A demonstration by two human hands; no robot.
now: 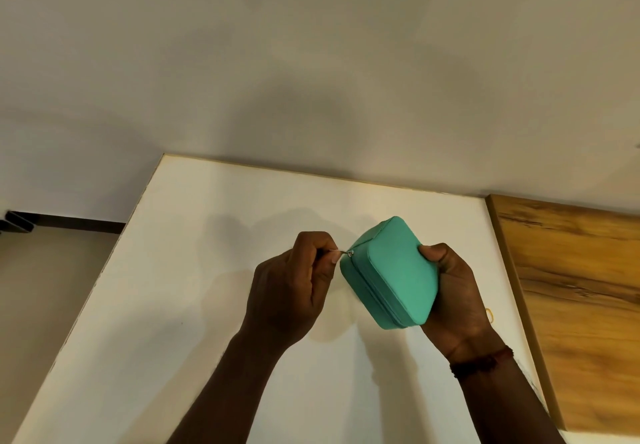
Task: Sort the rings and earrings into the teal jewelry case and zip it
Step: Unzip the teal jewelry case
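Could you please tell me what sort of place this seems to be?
Probably an ordinary room in a home or office: a plain white table stands against a bare painted wall, with a wood-grain surface beside it.

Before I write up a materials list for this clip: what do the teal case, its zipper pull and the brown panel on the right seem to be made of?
The teal case: likely faux leather, matte; fine grain and piped seam. The zipper pull: probably metal; thin, silvery, glinting. The brown panel: wood or wood-look laminate, smooth; dark grain streaks, which one I cannot tell.
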